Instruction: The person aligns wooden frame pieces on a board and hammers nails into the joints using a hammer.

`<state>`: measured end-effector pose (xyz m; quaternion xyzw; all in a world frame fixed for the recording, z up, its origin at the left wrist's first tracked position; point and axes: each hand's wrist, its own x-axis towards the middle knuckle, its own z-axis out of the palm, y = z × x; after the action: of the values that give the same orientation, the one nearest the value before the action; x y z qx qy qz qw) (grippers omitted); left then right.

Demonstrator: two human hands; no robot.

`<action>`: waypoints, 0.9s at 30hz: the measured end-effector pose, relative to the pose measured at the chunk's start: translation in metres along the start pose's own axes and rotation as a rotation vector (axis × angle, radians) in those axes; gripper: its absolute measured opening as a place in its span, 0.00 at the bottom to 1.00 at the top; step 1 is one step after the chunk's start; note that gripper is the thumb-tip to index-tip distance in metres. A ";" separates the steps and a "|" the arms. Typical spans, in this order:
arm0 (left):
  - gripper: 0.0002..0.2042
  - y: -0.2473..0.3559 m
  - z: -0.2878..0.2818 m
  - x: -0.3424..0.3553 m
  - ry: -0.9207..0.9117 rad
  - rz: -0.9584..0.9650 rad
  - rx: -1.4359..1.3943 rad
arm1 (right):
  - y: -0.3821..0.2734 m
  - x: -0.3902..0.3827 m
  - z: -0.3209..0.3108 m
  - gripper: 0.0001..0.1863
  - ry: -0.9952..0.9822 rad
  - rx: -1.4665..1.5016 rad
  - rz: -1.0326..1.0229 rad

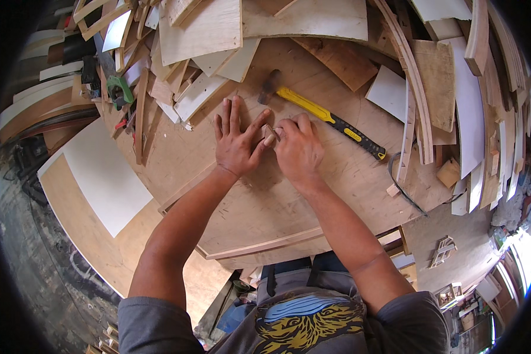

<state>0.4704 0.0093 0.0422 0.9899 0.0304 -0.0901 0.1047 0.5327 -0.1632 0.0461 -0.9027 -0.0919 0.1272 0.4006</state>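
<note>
Over the middle of the workbench, a small wooden block [269,135] sits between my two hands. The thumb and index finger of my left hand [235,144] close on its left side, while the other fingers stretch out over the board. My right hand [301,148] has curled fingers and pinches at the block's right side; its fingertips are partly hidden. Just beyond my hands lies a hammer with a yellow and black handle [330,118], its dark head [270,87] toward the far left.
Wooden offcuts [202,34] and white-faced panels [389,91] are piled along the far side and right. A green tool [119,91] lies at the left. A black cable [404,187] curves near the right edge. A wooden strip [265,243] borders the bench's near edge.
</note>
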 end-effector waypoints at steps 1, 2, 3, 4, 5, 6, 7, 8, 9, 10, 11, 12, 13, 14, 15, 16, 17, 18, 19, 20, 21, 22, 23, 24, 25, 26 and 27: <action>0.33 0.000 0.000 0.000 -0.002 -0.001 -0.001 | 0.000 0.000 0.000 0.05 0.011 0.009 -0.005; 0.33 0.000 0.000 0.000 -0.005 -0.003 -0.002 | 0.000 0.001 0.001 0.05 0.011 0.009 -0.005; 0.33 0.000 0.000 0.000 -0.005 -0.003 -0.001 | 0.000 0.001 0.003 0.04 0.044 -0.016 -0.039; 0.33 -0.001 0.000 -0.001 -0.002 -0.002 -0.005 | 0.000 0.001 0.004 0.04 0.077 -0.042 -0.072; 0.33 0.000 0.000 -0.001 -0.001 0.000 -0.009 | 0.001 0.002 0.004 0.04 0.076 -0.042 -0.072; 0.33 0.000 0.000 -0.001 -0.001 -0.001 -0.010 | 0.002 0.002 0.004 0.04 0.081 -0.051 -0.090; 0.33 0.000 0.000 -0.001 0.003 -0.002 -0.012 | 0.002 0.002 0.004 0.04 0.086 -0.060 -0.108; 0.33 0.000 0.000 0.000 0.008 -0.003 -0.015 | 0.003 0.003 0.004 0.04 0.085 -0.061 -0.107; 0.33 0.001 0.000 0.000 0.007 -0.004 -0.016 | 0.003 0.004 0.004 0.04 0.078 -0.065 -0.111; 0.33 0.001 0.000 0.000 0.005 -0.003 -0.016 | 0.004 0.004 0.004 0.04 0.070 -0.068 -0.114; 0.33 0.001 0.000 0.000 0.004 -0.003 -0.014 | 0.004 0.004 0.004 0.04 0.069 -0.068 -0.114; 0.33 0.001 0.000 0.000 0.003 -0.003 -0.014 | 0.006 0.003 0.004 0.04 0.065 -0.075 -0.117; 0.33 0.000 0.000 0.001 0.003 0.000 -0.010 | 0.007 0.003 0.004 0.04 0.060 -0.081 -0.119; 0.33 0.000 0.000 0.000 0.003 0.003 -0.004 | 0.006 0.003 0.004 0.04 0.059 -0.081 -0.119; 0.33 0.000 0.000 0.000 0.002 0.002 -0.005 | 0.006 0.003 0.004 0.04 0.056 -0.079 -0.121; 0.33 -0.001 0.000 0.000 -0.001 0.001 0.001 | 0.005 0.003 0.003 0.04 0.053 -0.077 -0.123; 0.34 0.000 0.000 0.000 -0.004 0.001 0.007 | 0.004 0.004 0.003 0.04 0.052 -0.078 -0.122; 0.34 0.000 -0.001 0.000 -0.004 0.001 0.006 | 0.004 0.004 0.002 0.05 0.039 -0.069 -0.119; 0.34 0.001 -0.001 0.000 -0.011 -0.005 -0.001 | 0.004 0.004 0.001 0.07 0.026 -0.059 -0.116; 0.35 0.001 -0.001 0.000 -0.018 -0.011 -0.008 | 0.004 0.004 0.002 0.07 0.026 -0.060 -0.116; 0.35 0.002 -0.002 0.001 -0.018 -0.012 -0.009 | 0.006 0.005 0.003 0.05 0.029 -0.087 -0.134; 0.34 0.002 -0.002 0.001 -0.020 -0.011 -0.010 | 0.006 0.005 0.003 0.04 0.032 -0.114 -0.153; 0.34 0.002 -0.002 0.001 -0.021 -0.012 -0.011 | 0.006 0.005 0.003 0.04 0.031 -0.114 -0.155; 0.34 0.002 -0.002 0.001 -0.020 -0.013 -0.012 | 0.006 0.005 0.003 0.04 0.029 -0.117 -0.163; 0.33 0.002 -0.001 0.001 -0.021 -0.010 -0.012 | 0.006 0.006 0.003 0.04 0.027 -0.121 -0.171; 0.33 0.002 -0.001 0.001 -0.021 -0.006 -0.013 | 0.006 0.006 0.004 0.04 0.026 -0.122 -0.173; 0.33 0.002 -0.001 0.001 -0.020 -0.008 -0.014 | 0.006 0.006 0.005 0.04 0.027 -0.126 -0.179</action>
<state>0.4720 0.0079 0.0437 0.9881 0.0340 -0.1000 0.1116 0.5375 -0.1623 0.0375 -0.9160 -0.1744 0.0729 0.3539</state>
